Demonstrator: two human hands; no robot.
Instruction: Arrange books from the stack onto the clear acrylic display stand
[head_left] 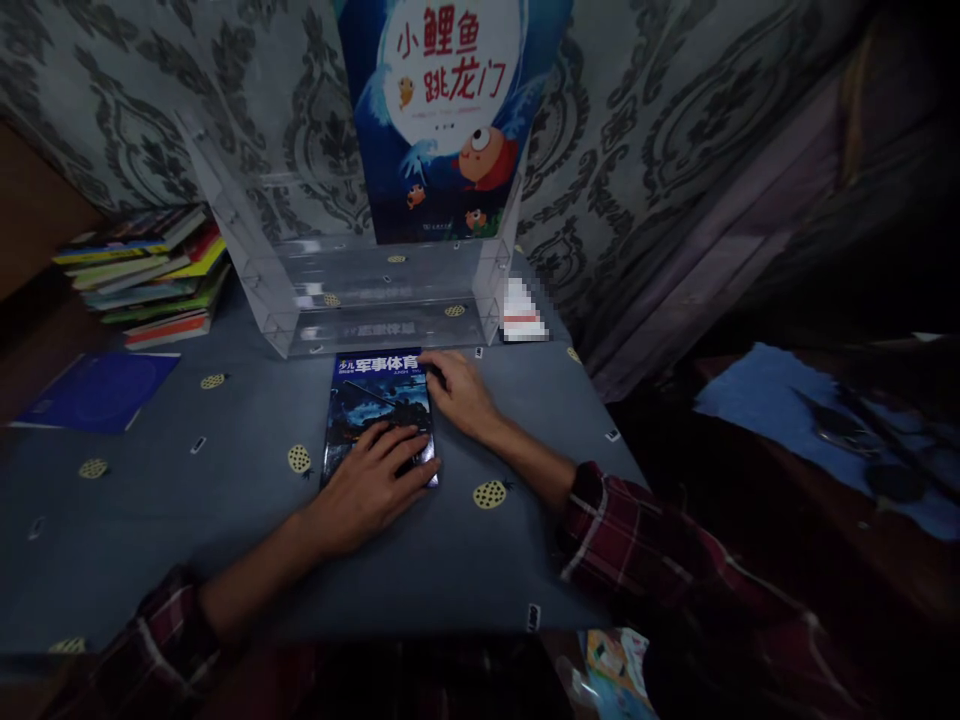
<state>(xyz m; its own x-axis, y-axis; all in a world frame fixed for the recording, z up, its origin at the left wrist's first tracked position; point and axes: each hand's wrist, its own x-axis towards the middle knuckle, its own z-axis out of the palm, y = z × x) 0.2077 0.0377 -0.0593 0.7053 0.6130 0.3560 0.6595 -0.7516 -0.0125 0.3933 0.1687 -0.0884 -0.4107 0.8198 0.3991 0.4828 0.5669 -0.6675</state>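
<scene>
A dark blue book (379, 396) with white Chinese lettering and a tank on its cover lies shut on the tablecloth. My left hand (375, 485) rests flat over its lower part, fingers spread across the cover. At the book's upper right corner, the bent fingers and thumb of my right hand (459, 392) take hold of the edge. Just behind the book stands a clear acrylic rack (390, 325). A large blue picture book (420, 205) with cartoon fish leans upright on the rack's upper part.
A stack of books (150, 280) sits at the back left, with a flat blue booklet (105, 392) in front of it. The pineapple-print tablecloth (247, 560) ends at the right, where blue cloth (787, 410) lies beyond. Patterned wallpaper (622, 130) rises behind.
</scene>
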